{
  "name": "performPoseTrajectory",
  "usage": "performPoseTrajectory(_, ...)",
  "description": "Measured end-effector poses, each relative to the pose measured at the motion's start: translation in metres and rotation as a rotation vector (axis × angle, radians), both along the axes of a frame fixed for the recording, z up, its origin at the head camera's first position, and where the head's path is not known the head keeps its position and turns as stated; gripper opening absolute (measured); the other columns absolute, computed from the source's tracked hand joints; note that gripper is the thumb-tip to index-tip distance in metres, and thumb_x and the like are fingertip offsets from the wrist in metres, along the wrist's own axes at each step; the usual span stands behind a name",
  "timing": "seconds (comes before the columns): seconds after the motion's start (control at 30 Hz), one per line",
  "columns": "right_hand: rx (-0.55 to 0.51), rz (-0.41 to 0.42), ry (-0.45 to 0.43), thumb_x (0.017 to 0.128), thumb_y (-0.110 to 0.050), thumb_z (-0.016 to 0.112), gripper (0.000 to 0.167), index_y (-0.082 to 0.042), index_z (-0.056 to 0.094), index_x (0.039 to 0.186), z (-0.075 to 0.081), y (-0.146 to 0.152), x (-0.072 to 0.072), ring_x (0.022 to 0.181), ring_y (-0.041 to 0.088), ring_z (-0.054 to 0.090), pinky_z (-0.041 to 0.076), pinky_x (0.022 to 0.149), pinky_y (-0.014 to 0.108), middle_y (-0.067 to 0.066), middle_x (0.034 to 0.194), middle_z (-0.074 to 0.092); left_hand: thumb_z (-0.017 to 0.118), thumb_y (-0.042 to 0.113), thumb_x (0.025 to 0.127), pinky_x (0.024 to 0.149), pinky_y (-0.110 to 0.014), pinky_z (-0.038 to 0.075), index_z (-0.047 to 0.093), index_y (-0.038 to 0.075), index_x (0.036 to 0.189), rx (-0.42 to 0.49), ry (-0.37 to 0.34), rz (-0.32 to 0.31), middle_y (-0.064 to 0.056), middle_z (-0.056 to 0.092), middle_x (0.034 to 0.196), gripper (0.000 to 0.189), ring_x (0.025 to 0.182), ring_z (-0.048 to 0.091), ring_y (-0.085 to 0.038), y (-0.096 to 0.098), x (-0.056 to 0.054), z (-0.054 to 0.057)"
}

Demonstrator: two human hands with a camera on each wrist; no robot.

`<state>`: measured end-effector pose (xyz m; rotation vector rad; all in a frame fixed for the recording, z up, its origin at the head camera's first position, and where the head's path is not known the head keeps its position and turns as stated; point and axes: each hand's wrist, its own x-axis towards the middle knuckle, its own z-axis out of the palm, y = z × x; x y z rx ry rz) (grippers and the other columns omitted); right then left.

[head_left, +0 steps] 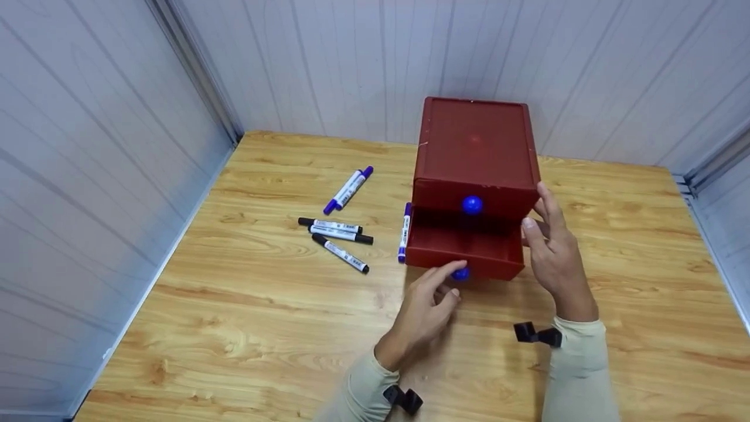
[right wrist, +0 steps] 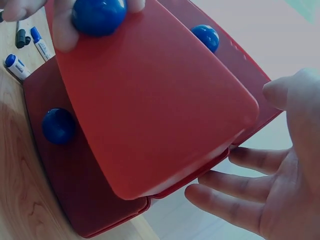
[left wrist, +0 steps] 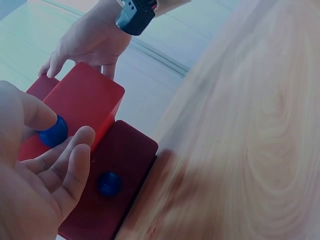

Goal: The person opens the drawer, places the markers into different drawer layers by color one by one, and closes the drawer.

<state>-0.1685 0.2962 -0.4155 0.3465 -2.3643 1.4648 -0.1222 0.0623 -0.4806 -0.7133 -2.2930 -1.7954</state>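
Note:
A dark red drawer cabinet (head_left: 476, 140) stands toward the back of the table. Its middle drawer (head_left: 466, 240) is pulled out, and the part of its inside that shows looks bare. My left hand (head_left: 422, 308) pinches that drawer's blue knob (right wrist: 99, 16) with thumb and fingers at its sides. My right hand (head_left: 556, 258) rests along the cabinet's right side, fingers fairly straight and the thumb close to the front edge. The upper knob (head_left: 472, 205) and the lower knob (left wrist: 109, 184) sit on drawers that are pushed in.
Two blue markers (head_left: 348, 190) lie together left of the cabinet. Nearer are several black markers (head_left: 341, 253), and one more blue marker (head_left: 404, 233) lies against the cabinet's left side. Pale panel walls (head_left: 328, 64) border the wooden table (head_left: 234, 328).

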Motion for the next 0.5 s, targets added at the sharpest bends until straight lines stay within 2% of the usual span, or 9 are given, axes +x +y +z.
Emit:
performPoseTrajectory(0.27, 0.025, -0.018, -0.003, 0.106, -0.009, 0.045, 0.063, -0.026, 0.02, 0.161, -0.001, 0.001, 0.003, 0.126, 0.038, 0.053, 0.046, 0.086, 0.013, 0.011, 0.156, 0.038, 0.061, -0.003, 0.09, 0.068, -0.023, 0.053, 0.06, 0.015, 0.138, -0.029, 0.051, -0.007, -0.005, 0.066, 0.11, 0.051, 0.079, 0.06, -0.009, -0.002, 0.009, -0.001)
performPoseTrajectory(0.5, 0.06, -0.007, 0.013, 0.105, -0.007, 0.046, 0.066, -0.025, 0.018, 0.162, -0.003, 0.001, 0.0, 0.135, 0.029, 0.045, 0.046, 0.088, 0.016, 0.007, 0.156, 0.038, 0.062, -0.002, 0.09, 0.073, -0.022, 0.053, 0.062, 0.015, 0.134, -0.032, 0.03, -0.01, -0.001, 0.065, 0.112, 0.047, 0.085, 0.06, -0.006, -0.006, 0.018, 0.0)
